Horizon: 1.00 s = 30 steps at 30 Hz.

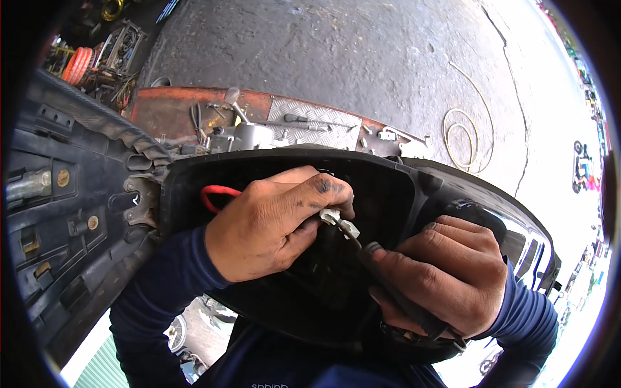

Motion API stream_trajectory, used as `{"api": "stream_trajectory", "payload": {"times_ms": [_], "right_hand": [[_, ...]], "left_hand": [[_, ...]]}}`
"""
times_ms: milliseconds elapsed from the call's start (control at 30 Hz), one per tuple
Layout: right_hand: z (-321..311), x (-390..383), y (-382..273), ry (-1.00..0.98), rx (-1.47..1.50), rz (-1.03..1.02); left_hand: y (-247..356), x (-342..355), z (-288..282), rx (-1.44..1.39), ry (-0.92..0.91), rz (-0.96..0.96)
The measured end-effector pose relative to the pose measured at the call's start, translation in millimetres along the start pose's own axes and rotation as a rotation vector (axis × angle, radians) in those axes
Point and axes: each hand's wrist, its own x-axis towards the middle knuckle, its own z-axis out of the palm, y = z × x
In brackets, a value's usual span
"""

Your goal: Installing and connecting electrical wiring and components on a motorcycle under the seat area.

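Over the black under-seat storage box (pixel 291 310) of a scooter, my left hand (pixel 259 226) pinches a small white plastic connector (pixel 330 216) between thumb and fingers. My right hand (pixel 446 275) is closed around a thin dark piece (pixel 349 238), long like a cable or a slim tool; which one I cannot tell. Its tip meets the white connector, and the other end runs back under my right palm. Part of the connector is hidden by my left fingers. A red cable loop (pixel 218 191) shows just behind my left hand.
The raised seat's underside (pixel 77 174) stands at the left, hinged to the box. Beyond the box, a red tray (pixel 181 100) with a metal tread plate (pixel 310 113) bears tools and metal parts. A thin hose (pixel 462 132) lies coiled on the concrete floor (pixel 323 45).
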Motion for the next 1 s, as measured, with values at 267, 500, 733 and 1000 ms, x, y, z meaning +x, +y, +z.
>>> {"api": "stream_trajectory", "payload": {"times_ms": [267,500,733,1000], "right_hand": [[-0.7,-0.6,1.3,-0.048,0.001,0.001],[-2.0,-0.9,0.7,-0.064,0.036,0.025],[-3.3,-1.0,1.0,-0.082,0.063,0.048],[-1.0,-1.6,0.4,-0.060,0.052,0.031]], "left_hand": [[-2.4,-0.3,1.8,0.024,0.015,0.041],[6.4,7.7,-3.2,0.076,0.009,-0.060],[10.0,7.8,-6.3,0.176,0.031,-0.054],[8.9,6.6,-6.1,0.169,0.052,-0.059]]}}
